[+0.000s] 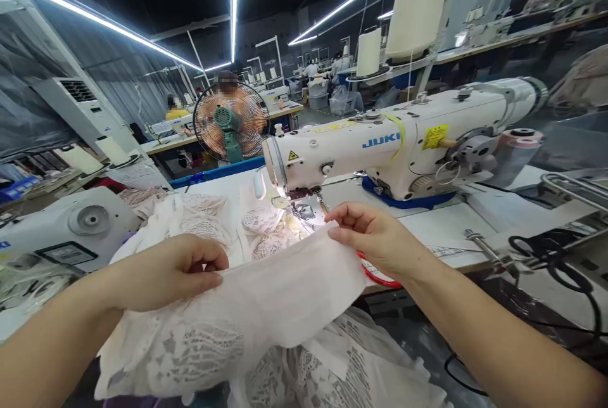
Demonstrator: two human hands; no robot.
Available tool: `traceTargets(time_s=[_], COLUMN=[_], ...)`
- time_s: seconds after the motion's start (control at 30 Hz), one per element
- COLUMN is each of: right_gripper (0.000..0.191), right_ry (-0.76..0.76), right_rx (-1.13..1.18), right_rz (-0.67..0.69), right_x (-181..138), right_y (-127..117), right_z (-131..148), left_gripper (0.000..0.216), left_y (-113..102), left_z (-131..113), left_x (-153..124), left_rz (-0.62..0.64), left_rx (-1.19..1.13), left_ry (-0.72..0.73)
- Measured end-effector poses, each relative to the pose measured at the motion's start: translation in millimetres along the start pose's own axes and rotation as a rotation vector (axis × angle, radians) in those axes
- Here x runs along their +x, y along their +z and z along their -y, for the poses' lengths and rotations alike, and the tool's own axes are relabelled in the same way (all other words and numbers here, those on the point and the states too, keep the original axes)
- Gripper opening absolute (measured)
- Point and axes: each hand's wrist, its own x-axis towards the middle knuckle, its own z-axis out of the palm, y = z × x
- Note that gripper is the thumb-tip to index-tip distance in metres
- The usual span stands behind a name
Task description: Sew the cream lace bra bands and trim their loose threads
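Observation:
A pale lace bra is stretched between my two hands, in front of the sewing machine. My left hand pinches the top edge of its plain band at the left. At the band's right end, my right hand grips the corner between thumb and fingers. The bra's lace cup hangs below my left hand. More lace pieces lie under the lit needle area, just beyond the band. Other lace bras hang below, at the front edge of the table.
A second white machine stands at the left. Behind the table is a round fan. Thread cones rise at the back right. Black scissors hang near the right edge, and a red ring-shaped object lies by my right wrist.

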Motion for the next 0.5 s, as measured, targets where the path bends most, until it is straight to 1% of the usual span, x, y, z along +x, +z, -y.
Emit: traceTargets(time_s=[0.07,0.17,0.27,0.5], right_gripper=[0.026,0.025,0.023,0.022], right_ry=[-0.009,-0.026,-0.010,0.243], right_rx=[-0.036,-0.065,-0.068,-0.091], right_rz=[0.019,0.048,0.075,0.236], right_x=[1.6,4.0,6.0,8.4], right_y=[7.9,18.1,26.8,37.7], right_z=[-0.2,-3.8,-9.1,-21.6], left_gripper=[0.024,0.026,0.026,0.021], left_y=[2.6,8.4,14.0,32.2], left_z=[7.4,21.5,34.9,64.7], left_x=[-5.2,-9.6,-10.9,-1.8], left_rz=[0.020,0.012,0.024,0.108], left_rx=[-0.057,-0.175,-0.278,-0.427], left_ry=[-0.038,-0.071,-0.090,-0.120])
